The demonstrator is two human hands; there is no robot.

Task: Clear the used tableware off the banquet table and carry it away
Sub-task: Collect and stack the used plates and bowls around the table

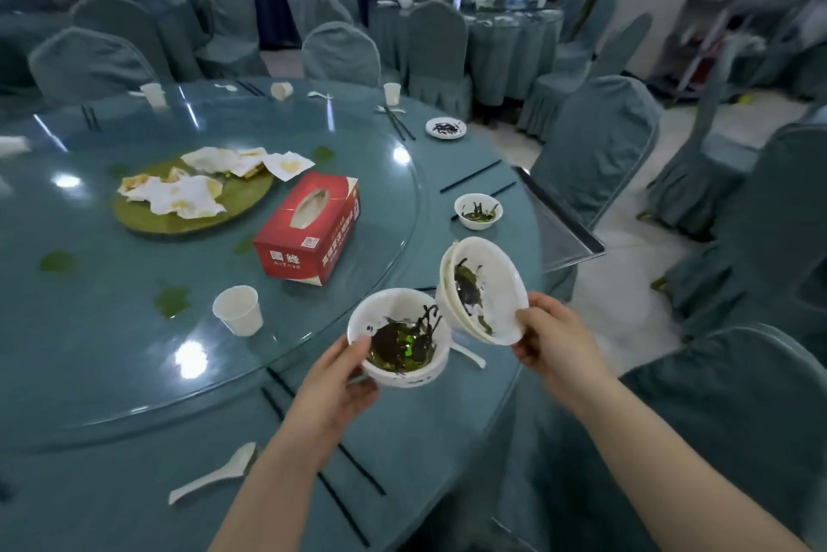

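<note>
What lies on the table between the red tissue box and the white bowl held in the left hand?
In the head view, only bare glass turntable lies between the red tissue box and the white bowl held by the left hand; a white paper cup stands off to the left.

L hand [333, 377] grips white bowl w/ dark leftovers [399, 339]; R hand [552, 339] holds tilted stack of white bowls [485, 289] just right of it. Red tissue box [311, 229], white paper cup [238, 309] farther left on teal round worktop [112, 462].
</note>
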